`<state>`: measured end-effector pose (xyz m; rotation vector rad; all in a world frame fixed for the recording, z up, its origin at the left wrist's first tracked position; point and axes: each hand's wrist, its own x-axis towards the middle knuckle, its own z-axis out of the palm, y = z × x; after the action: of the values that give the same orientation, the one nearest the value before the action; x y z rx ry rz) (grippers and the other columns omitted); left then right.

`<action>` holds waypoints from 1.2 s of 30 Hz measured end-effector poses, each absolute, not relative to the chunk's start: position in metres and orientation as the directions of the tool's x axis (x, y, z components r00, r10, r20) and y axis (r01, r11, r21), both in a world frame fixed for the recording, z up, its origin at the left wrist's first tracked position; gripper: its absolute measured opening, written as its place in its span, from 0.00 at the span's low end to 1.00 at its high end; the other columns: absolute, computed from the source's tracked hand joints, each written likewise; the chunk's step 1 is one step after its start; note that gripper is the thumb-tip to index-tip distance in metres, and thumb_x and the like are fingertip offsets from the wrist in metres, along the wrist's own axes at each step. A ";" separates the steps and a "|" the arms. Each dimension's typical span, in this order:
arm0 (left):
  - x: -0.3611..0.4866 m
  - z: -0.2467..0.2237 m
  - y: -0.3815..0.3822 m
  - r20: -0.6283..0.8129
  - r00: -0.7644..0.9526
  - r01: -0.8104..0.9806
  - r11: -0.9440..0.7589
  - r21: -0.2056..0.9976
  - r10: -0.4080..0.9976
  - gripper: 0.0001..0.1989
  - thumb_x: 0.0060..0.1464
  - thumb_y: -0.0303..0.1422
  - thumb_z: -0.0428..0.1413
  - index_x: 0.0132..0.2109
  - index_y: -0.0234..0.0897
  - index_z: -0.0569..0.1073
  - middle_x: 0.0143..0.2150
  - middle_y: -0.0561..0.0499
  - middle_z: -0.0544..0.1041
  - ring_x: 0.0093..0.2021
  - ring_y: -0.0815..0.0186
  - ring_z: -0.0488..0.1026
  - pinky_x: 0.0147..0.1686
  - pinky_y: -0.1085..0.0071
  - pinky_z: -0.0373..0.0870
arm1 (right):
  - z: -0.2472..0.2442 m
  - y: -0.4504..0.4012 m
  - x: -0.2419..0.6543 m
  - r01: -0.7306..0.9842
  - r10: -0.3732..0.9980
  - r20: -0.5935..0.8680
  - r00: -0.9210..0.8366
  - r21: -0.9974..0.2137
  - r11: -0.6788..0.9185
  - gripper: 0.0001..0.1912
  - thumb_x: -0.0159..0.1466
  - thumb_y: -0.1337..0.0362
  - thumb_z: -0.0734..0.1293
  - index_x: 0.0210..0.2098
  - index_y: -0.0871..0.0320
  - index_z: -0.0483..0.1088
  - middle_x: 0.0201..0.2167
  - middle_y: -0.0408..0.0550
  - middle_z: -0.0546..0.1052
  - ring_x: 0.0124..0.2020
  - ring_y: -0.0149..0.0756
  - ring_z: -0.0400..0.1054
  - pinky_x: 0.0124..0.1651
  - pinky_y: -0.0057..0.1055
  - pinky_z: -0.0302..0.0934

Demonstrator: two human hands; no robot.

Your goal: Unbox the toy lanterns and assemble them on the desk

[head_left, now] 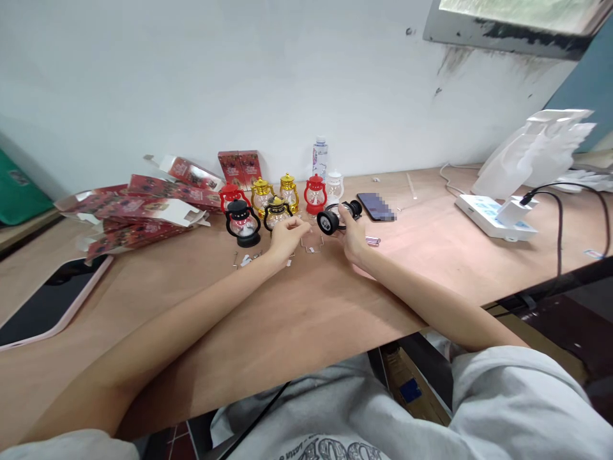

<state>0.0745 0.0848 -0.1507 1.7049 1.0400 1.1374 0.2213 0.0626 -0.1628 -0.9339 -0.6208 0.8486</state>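
Observation:
Lying sideways in my right hand (353, 235) is a small black lantern (330, 221), its round base turned to the left. The fingers wrap round its clear middle. My left hand (288, 237) is a little to the left, thumb and fingertips pinched together; whatever is between them is too small to make out. Below the pinch, a thin wire handle (312, 250) rests on the table. Behind the left hand stand a black lantern (242, 223), a dark lantern with a gold top (276, 212), gold lanterns (288, 190), red lanterns (315, 193) and a white lantern (334, 186).
Red printed boxes (158, 204) pile up at the left, near a large phone (52, 300). A bottle (320, 156) stands by the wall. A smaller phone (377, 207), silvery batteries (372, 241), a power strip (493, 217) with cables and white plastic bags (531, 153) are to the right.

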 end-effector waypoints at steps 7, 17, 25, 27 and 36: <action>0.069 -0.151 0.081 0.407 0.435 0.468 -0.588 0.660 0.803 0.05 0.40 0.26 0.58 0.21 0.36 0.70 0.31 0.51 0.70 0.37 0.61 0.67 0.45 0.62 0.64 | -0.159 0.061 0.221 -0.416 0.852 0.027 0.523 -0.864 0.283 0.23 0.50 0.48 0.71 0.36 0.58 0.67 0.32 0.44 0.74 0.33 0.33 0.69 0.30 0.29 0.66; 0.066 -0.157 0.084 0.611 0.507 0.520 -0.781 0.346 0.608 0.24 0.50 0.32 0.59 0.54 0.33 0.66 0.51 0.42 0.70 0.53 0.55 0.66 0.53 0.57 0.64 | -0.149 0.054 0.218 -0.483 0.949 0.033 0.313 -0.855 0.189 0.22 0.55 0.45 0.68 0.35 0.57 0.71 0.31 0.43 0.77 0.31 0.30 0.71 0.31 0.26 0.67; 0.052 -0.136 0.075 0.836 0.526 0.269 -0.963 0.015 0.160 0.24 0.53 0.35 0.57 0.56 0.41 0.62 0.57 0.44 0.69 0.59 0.57 0.64 0.58 0.57 0.59 | -0.142 0.040 0.208 0.016 0.929 0.355 -0.103 -0.934 0.358 0.29 0.60 0.39 0.58 0.36 0.59 0.72 0.29 0.44 0.76 0.33 0.33 0.69 0.37 0.29 0.64; 0.039 -0.134 0.068 0.829 0.539 0.266 -0.964 0.000 0.149 0.18 0.55 0.34 0.54 0.53 0.42 0.65 0.53 0.46 0.73 0.56 0.59 0.68 0.55 0.59 0.62 | -0.141 0.041 0.216 0.321 0.899 0.414 -0.143 -0.840 0.438 0.31 0.64 0.40 0.52 0.35 0.59 0.72 0.29 0.46 0.75 0.33 0.33 0.69 0.38 0.30 0.62; -0.035 -0.142 0.033 0.765 0.527 0.555 -0.831 0.020 0.370 0.08 0.58 0.35 0.51 0.44 0.40 0.70 0.44 0.49 0.79 0.43 0.62 0.75 0.39 0.64 0.61 | -0.127 0.052 0.265 0.996 0.978 0.196 -0.066 -0.047 0.077 0.15 0.59 0.59 0.66 0.43 0.60 0.72 0.43 0.55 0.76 0.46 0.47 0.68 0.45 0.36 0.59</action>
<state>-0.0352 0.0332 -0.1423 2.9383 0.9058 1.3780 0.2648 0.0516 -0.1265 -2.0162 -2.1683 -0.1479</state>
